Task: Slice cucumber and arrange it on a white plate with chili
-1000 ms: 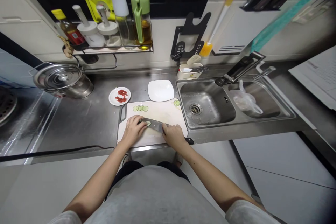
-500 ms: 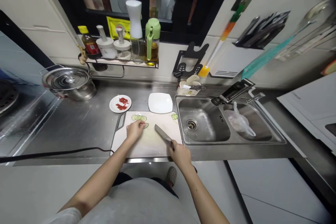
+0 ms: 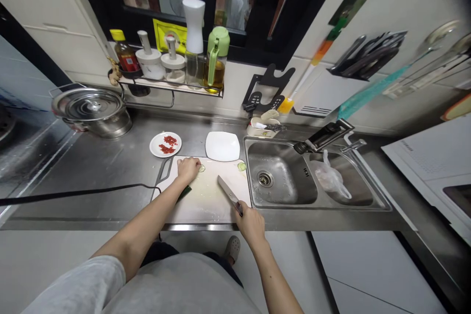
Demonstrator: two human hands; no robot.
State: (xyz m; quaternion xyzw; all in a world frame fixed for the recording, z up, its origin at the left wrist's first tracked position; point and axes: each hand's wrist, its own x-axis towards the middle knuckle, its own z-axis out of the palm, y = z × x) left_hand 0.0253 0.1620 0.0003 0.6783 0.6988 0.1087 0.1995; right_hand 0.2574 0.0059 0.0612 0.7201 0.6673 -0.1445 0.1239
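Two hands are over the cutting board by the bench's near edge, seemingly placing slices rather than cutting: the left hand, fingers drawn together, reaches a cucumber slice towards the far edge, its hold unclear. With the right hand closed round the knife, any cut would call for steadying the dark green piece beside the left wrist.

Open stretch of cutting board between left forearm and knife, blade angled along its right side.
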